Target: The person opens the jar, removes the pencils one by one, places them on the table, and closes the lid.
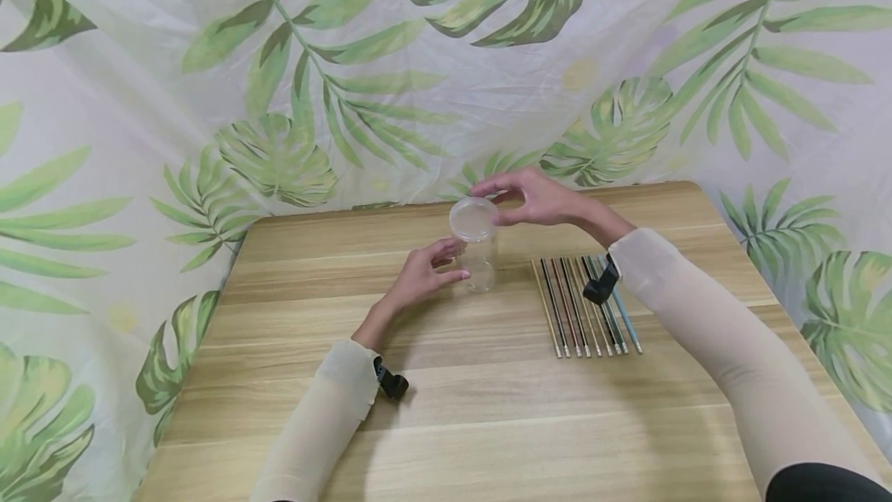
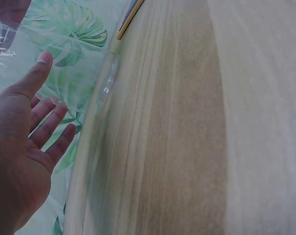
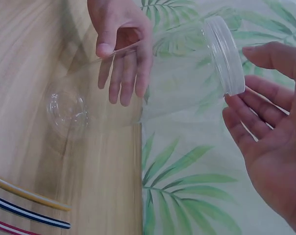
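A clear plastic jar (image 1: 479,266) with a translucent white lid (image 1: 473,219) stands upright on the table, between my two hands. My left hand (image 1: 425,273) is at the jar's left side, thumb in front and fingers behind, loosely extended in the left wrist view. Contact with the wall is hard to judge through the clear plastic. From the right, my right hand (image 1: 533,196) reaches around the lid, its fingers loosely bent. In the right wrist view its fingertips (image 3: 230,100) are at the lid's rim, while a small gap shows by the thumb.
Several pencils (image 1: 578,308) lie side by side in a row right of the jar, partly beneath my right wrist. The wooden table (image 1: 474,424) ends at a far edge just behind the jar, against a leaf-patterned cloth (image 1: 390,115).
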The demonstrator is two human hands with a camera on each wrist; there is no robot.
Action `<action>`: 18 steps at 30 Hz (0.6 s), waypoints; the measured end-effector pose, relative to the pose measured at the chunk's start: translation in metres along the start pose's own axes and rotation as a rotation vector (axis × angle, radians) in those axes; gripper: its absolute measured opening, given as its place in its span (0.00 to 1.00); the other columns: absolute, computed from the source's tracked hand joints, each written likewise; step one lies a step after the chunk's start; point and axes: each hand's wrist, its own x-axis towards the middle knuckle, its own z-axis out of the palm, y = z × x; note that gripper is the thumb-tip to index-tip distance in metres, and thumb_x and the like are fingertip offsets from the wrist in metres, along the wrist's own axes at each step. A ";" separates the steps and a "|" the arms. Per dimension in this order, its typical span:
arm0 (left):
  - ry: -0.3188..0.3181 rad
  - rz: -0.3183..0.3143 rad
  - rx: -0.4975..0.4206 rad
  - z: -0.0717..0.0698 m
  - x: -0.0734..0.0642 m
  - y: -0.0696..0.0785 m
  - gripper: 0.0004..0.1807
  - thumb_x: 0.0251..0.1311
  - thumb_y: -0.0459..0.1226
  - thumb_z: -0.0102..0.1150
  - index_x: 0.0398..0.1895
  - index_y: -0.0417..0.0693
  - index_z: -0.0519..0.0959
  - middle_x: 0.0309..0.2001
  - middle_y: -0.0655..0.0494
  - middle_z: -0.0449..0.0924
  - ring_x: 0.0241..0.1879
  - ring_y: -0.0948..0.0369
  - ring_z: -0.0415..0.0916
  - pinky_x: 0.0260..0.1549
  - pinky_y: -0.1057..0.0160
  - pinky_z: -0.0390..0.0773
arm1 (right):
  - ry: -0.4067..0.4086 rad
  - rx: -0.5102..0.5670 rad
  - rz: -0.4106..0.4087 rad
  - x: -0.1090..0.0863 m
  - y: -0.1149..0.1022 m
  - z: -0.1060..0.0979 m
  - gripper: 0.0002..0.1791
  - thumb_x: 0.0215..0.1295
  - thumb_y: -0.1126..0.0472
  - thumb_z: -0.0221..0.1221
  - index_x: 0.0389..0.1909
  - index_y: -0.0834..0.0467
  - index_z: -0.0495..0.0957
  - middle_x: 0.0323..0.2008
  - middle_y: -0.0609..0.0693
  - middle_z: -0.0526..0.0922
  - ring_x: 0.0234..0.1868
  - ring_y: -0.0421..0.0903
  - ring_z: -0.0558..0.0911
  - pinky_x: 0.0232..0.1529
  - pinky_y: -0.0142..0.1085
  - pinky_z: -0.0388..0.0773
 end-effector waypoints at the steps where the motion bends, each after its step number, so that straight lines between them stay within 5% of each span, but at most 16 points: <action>1: 0.001 0.001 0.000 0.000 0.000 0.000 0.35 0.60 0.30 0.77 0.70 0.30 0.74 0.64 0.33 0.81 0.63 0.38 0.80 0.67 0.43 0.80 | -0.012 0.013 0.003 0.000 0.001 -0.001 0.31 0.66 0.69 0.70 0.69 0.71 0.75 0.69 0.66 0.77 0.67 0.63 0.80 0.73 0.55 0.76; 9: -0.010 0.019 -0.003 -0.004 -0.002 -0.002 0.35 0.60 0.36 0.79 0.70 0.37 0.76 0.64 0.39 0.82 0.62 0.43 0.82 0.66 0.48 0.81 | -0.053 0.014 0.006 -0.001 0.005 -0.002 0.31 0.66 0.67 0.71 0.70 0.65 0.76 0.70 0.60 0.78 0.70 0.59 0.78 0.76 0.50 0.72; 18: -0.006 0.004 -0.008 -0.003 -0.002 -0.001 0.36 0.59 0.33 0.78 0.70 0.36 0.75 0.64 0.35 0.82 0.63 0.40 0.81 0.66 0.44 0.81 | -0.003 -0.067 -0.043 -0.003 0.003 0.003 0.30 0.63 0.65 0.75 0.66 0.67 0.79 0.64 0.62 0.83 0.61 0.59 0.85 0.70 0.54 0.79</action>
